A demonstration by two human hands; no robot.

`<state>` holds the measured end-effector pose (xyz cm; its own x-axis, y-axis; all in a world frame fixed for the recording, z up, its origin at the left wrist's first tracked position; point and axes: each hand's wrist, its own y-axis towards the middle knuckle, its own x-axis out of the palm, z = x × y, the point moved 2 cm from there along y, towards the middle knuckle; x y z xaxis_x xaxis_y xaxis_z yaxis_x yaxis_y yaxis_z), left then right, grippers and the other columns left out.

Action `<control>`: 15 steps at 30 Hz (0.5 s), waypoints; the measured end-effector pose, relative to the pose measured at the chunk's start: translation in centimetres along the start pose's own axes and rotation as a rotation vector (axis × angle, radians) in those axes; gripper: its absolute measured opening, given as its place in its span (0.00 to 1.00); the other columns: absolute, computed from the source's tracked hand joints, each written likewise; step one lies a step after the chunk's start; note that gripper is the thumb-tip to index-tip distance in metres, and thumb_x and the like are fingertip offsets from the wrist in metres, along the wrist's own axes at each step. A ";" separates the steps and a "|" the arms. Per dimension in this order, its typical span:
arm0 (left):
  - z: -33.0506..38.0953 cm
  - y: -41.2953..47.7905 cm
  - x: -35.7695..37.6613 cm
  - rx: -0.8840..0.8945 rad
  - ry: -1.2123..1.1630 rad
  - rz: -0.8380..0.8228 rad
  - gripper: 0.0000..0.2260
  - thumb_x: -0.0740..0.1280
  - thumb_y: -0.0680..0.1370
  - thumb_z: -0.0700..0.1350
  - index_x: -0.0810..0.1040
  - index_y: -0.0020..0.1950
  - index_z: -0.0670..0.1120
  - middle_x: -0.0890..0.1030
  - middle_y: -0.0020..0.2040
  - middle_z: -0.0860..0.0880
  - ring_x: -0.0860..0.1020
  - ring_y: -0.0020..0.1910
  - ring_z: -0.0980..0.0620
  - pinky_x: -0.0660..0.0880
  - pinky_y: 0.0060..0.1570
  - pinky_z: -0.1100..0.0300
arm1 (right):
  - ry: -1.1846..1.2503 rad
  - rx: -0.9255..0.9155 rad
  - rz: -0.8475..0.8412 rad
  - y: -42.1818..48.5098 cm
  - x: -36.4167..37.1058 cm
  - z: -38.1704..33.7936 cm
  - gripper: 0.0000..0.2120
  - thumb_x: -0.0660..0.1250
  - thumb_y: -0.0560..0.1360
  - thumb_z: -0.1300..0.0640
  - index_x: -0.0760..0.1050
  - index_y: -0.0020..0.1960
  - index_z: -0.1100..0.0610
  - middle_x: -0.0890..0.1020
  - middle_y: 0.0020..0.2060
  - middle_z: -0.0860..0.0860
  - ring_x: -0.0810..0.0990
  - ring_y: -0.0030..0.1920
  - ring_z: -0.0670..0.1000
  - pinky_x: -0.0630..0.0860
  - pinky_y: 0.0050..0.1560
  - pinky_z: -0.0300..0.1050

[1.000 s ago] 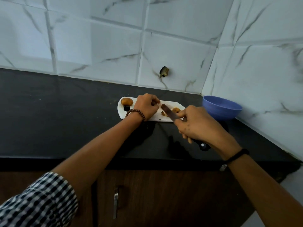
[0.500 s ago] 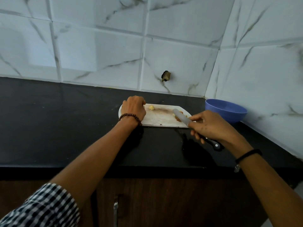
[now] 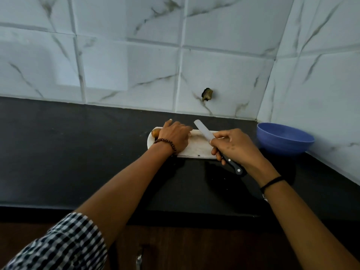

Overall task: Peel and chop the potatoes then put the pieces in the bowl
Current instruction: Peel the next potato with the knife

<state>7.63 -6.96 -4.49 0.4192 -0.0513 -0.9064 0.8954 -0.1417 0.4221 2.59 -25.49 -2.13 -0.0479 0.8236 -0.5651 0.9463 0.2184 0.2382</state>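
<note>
**Two hands at a cutting board, knife held over it**

Along the bottom edge of the frame runs a dark wooden cabinet front (image 3: 194, 248) with a metal handle (image 3: 139, 260). A black-and-white checked sleeve (image 3: 64, 244) fills the lower left corner. Two bare forearms reach from there up to the middle of the frame, across a black counter (image 3: 78, 152).

Just right of centre, the right hand (image 3: 233, 147) is clamped around the black riveted handle of a knife (image 3: 202, 131). The pale blade slants up and to the left, above a white cutting board (image 3: 196, 151). A black wristband (image 3: 271, 183) circles that wrist.

At centre, the left hand (image 3: 175, 136) lies knuckles up on the left part of the board, with a brown bead bracelet (image 3: 165, 143) at the wrist. Whether its fingers hold anything underneath cannot be told. A brown, unpeeled potato (image 3: 155, 132) sits at the board's left end, touching the hand's far side and partly hidden by it.

To the right, a blue bowl (image 3: 282, 140) stands on the counter, near the board's right end but apart from it, in the corner where two walls meet.

The upper half of the frame is a white marble-veined tiled wall (image 3: 126, 55), with a small dark hole (image 3: 207, 94) above the board.
</note>
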 end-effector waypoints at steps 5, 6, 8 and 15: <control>-0.5 0.0 -0.2 -0.016 -0.071 -0.006 0.15 0.59 0.81 0.52 0.75 0.66 0.52 0.74 0.62 0.48 0.68 0.65 0.47 0.64 0.63 0.50 | 0.005 -0.059 0.058 -0.1 0.0 0.1 0.07 0.67 0.77 0.61 0.81 0.54 0.56 0.85 0.35 0.56 0.80 0.26 0.47 0.75 0.25 0.38; -0.5 0.1 -0.2 -0.017 -0.086 -0.003 0.14 0.60 0.81 0.52 0.76 0.64 0.52 0.75 0.61 0.48 0.68 0.64 0.47 0.64 0.62 0.50 | 0.003 -0.061 0.068 -0.1 0.0 0.1 0.07 0.67 0.77 0.61 0.81 0.54 0.57 0.85 0.35 0.56 0.80 0.26 0.47 0.75 0.25 0.37; -0.4 0.0 -0.4 -0.015 -0.117 0.017 0.12 0.61 0.81 0.52 0.78 0.61 0.53 0.76 0.59 0.49 0.69 0.62 0.48 0.65 0.61 0.52 | 0.001 -0.061 0.083 -0.3 0.0 0.2 0.07 0.67 0.77 0.60 0.81 0.54 0.57 0.85 0.34 0.55 0.80 0.26 0.47 0.75 0.25 0.37; 0.1 -0.5 -1.3 0.103 -0.430 0.006 0.09 0.71 0.74 0.53 0.82 0.53 0.53 0.84 0.48 0.56 0.80 0.49 0.58 0.75 0.57 0.55 | -0.001 -0.060 0.095 -0.6 -0.1 0.3 0.03 0.68 0.79 0.58 0.78 0.51 0.51 0.85 0.34 0.54 0.80 0.26 0.46 0.75 0.25 0.36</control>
<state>6.57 -6.87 -3.52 0.3041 -0.4557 -0.8366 0.8646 -0.2367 0.4432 2.10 -25.88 -2.42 0.0420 0.8416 -0.5384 0.9259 0.1697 0.3375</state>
